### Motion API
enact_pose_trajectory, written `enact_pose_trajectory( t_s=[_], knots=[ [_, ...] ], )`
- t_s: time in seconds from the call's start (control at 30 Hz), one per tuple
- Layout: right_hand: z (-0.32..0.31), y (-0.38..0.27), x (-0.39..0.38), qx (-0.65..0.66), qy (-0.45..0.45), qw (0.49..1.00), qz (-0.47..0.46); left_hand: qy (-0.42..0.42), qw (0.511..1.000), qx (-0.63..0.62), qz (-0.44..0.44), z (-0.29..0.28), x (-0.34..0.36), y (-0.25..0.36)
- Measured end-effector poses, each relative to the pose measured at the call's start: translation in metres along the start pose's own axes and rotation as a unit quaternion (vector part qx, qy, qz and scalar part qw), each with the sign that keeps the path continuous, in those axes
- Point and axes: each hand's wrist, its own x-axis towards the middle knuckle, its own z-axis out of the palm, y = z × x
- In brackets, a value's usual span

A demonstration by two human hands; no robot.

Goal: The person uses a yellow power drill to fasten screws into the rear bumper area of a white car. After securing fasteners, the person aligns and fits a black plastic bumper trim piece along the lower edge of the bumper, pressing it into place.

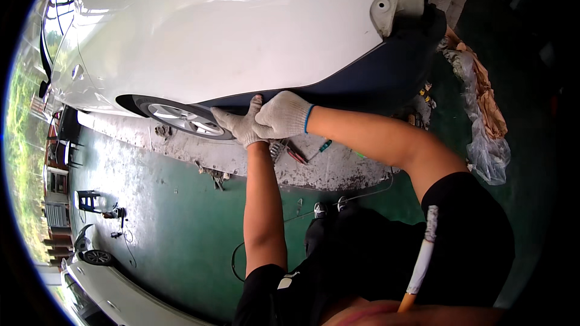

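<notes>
We've got both hands in white knit gloves up at the lower edge of the white car body. Left hand has its fingers stretched up flat vs. the dark edge under the panel, not wrapped round anything. Right hand lies over the left, fingers curled down and pressing at the same spot; can't tell if it grips anything underneath. The edge they work on sits just right of the wheel, where white panel meets the dark underside.

Farther right, the corner of the car looks stripped: bare bracket and open dark gap, so some parts seem already off. Near the hands on the pale concrete strip lie a few tools, incl. a screwdriver w/ a green handle. Crumpled plastic sheet sits far right on the green floor. How much is left here, we can't judge.
</notes>
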Motion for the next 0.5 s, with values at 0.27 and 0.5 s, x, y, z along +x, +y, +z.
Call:
enact_pose_trajectory(
  t_s=[0.27, 0.5],
  knots=[
    [-0.035, -0.071, -0.016, 0.085, -0.021, 0.994, -0.062, -0.021, 0.988, -0.147, -0.031, 0.001, 0.015, -0.001],
    [0.002, -0.001, -0.003, 0.034, 0.052, 0.998, -0.007, -0.06, 0.96, -0.269, -0.044, -0.006, 0.003, 0.017]
  ],
)
